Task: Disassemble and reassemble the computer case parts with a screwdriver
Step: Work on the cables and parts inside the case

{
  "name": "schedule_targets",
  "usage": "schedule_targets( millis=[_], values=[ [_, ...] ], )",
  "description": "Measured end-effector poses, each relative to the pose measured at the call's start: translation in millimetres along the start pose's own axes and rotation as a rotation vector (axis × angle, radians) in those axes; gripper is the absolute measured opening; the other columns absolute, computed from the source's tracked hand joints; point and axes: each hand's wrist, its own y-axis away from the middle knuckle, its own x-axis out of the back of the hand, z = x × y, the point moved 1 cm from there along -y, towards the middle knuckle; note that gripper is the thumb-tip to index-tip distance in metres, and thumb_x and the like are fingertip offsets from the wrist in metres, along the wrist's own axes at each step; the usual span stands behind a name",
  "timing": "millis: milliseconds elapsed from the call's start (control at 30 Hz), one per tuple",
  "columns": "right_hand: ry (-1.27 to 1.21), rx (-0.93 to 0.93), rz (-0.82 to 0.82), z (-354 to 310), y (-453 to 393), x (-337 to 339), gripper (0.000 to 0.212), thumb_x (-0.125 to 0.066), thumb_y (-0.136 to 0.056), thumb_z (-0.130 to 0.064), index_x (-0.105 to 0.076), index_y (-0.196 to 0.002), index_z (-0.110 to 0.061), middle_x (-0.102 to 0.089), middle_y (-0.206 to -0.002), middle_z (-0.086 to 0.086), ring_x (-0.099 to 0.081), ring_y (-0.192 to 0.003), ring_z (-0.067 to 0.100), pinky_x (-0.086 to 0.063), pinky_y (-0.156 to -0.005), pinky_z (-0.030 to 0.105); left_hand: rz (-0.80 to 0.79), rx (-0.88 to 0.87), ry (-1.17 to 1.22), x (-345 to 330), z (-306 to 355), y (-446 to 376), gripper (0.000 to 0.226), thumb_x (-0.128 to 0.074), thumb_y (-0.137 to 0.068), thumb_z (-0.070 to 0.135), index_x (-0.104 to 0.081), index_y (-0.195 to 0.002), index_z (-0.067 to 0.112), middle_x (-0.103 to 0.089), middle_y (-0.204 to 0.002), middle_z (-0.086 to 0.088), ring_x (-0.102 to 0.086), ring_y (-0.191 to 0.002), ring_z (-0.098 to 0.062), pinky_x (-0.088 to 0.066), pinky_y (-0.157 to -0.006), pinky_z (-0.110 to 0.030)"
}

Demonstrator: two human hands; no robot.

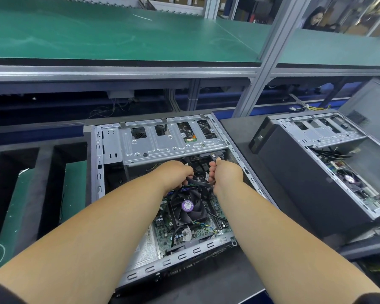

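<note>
Your open computer case (110, 150) lies on its side on the dark surface (235, 288), near its front edge, motherboard facing up. Both your hands are inside it, just below the silver drive cage (162, 139). Your left hand (176, 174) curls around a bundle of black cables (199, 182) above the CPU fan (188, 207). Your right hand (225, 172) pinches a black connector (215, 157) by the cage. A second open case (316, 172) sits toward the right edge.
</note>
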Motion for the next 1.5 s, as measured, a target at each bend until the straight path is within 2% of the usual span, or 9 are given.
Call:
schedule_targets(
  millis=[200,367,467,567,733,900,1133,1367,1500],
  values=[
    [0.011,-0.019,-0.042,0,-1,0,0.045,-0.037,-0.109,-0.032,-0.049,-0.070,-0.013,-0.037,-0.039,-0.003,-0.030,-0.030,0.008,-0.026,-0.034,0.017,0.003,0.008,0.000,1,-1,0,0.021,-0.056,-0.087,0.025,-0.067,-0.080,0.009,-0.061,-0.066,-0.002,-0.048,-0.060,-0.020,-0.041,-0.067,-0.032],
    [0.083,0.118,-0.081,12,-2,20,0.030,-0.052,-0.104,-0.026,-0.064,-0.082,-0.008,-0.045,-0.055,-0.003,-0.038,-0.032,0.003,-0.034,-0.034,0.016,0.100,-0.081,-0.487,3,-1,3,0.032,-0.070,-0.079,0.044,-0.051,-0.080,0.018,-0.055,-0.079,0.002,-0.049,-0.067,-0.015,-0.033,-0.056,-0.029],
    [0.097,0.131,-0.118,14,-1,28,0.018,-0.058,-0.101,-0.022,-0.067,-0.090,-0.010,-0.049,-0.059,-0.004,-0.040,-0.042,0.004,-0.036,-0.038,0.017,0.170,-0.129,-0.602,0,-1,8,0.039,-0.071,-0.076,0.051,-0.053,-0.095,0.023,-0.057,-0.089,0.006,-0.055,-0.079,-0.016,-0.038,-0.059,-0.029],
    [0.086,0.121,-0.220,11,2,32,0.011,-0.059,-0.099,-0.020,-0.067,-0.105,-0.014,-0.049,-0.067,-0.005,-0.037,-0.051,0.007,-0.034,-0.049,0.020,0.218,-0.182,-0.643,-3,1,11,0.037,-0.067,-0.079,0.057,-0.045,-0.081,0.027,-0.053,-0.082,0.009,-0.051,-0.075,-0.015,-0.034,-0.056,-0.029],
    [0.026,0.213,-0.469,5,14,30,0.014,-0.047,-0.096,-0.007,-0.060,-0.092,-0.010,-0.045,-0.060,-0.003,-0.030,-0.057,0.012,-0.026,-0.060,0.027,0.272,-0.374,-0.292,-4,5,17,0.030,-0.069,-0.081,0.044,-0.047,-0.073,0.025,-0.052,-0.068,0.010,-0.047,-0.061,-0.011,-0.036,-0.057,-0.029],
    [-0.048,0.272,-0.556,3,22,26,0.009,-0.042,-0.066,-0.011,-0.050,-0.063,-0.010,-0.038,-0.061,0.002,-0.029,-0.062,0.017,-0.026,-0.063,0.032,0.019,-0.586,0.036,-2,15,27,0.024,-0.068,-0.086,0.024,-0.051,-0.069,0.023,-0.052,-0.061,0.005,-0.045,-0.059,-0.013,-0.040,-0.062,-0.030],
    [-0.121,0.231,-0.761,6,14,24,0.019,-0.035,-0.062,-0.018,-0.044,-0.047,-0.012,-0.053,-0.063,0.013,-0.051,-0.067,0.026,-0.039,-0.072,0.037,-0.040,-0.737,0.008,-5,19,34,0.029,-0.071,-0.086,0.015,-0.048,-0.068,0.013,-0.043,-0.061,0.014,-0.039,-0.062,-0.009,-0.035,-0.062,-0.028],
    [-0.143,0.202,-0.714,7,14,21,0.014,-0.036,-0.066,-0.016,-0.041,-0.054,-0.011,-0.042,-0.070,0.012,-0.045,-0.070,0.026,-0.038,-0.074,0.038,-0.042,-0.728,-0.019,-5,19,33,0.029,-0.070,-0.087,0.013,-0.048,-0.069,0.013,-0.049,-0.059,0.020,-0.039,-0.059,-0.002,-0.034,-0.060,-0.020],
    [0.019,0.253,-0.406,14,7,24,0.024,-0.047,-0.094,-0.017,-0.051,-0.071,-0.012,-0.042,-0.064,0.003,-0.038,-0.064,0.018,-0.036,-0.066,0.031,0.057,-0.551,-0.101,-6,15,25,0.024,-0.064,-0.089,0.025,-0.051,-0.070,0.018,-0.048,-0.058,0.011,-0.042,-0.059,-0.009,-0.037,-0.062,-0.029]
  ],
)
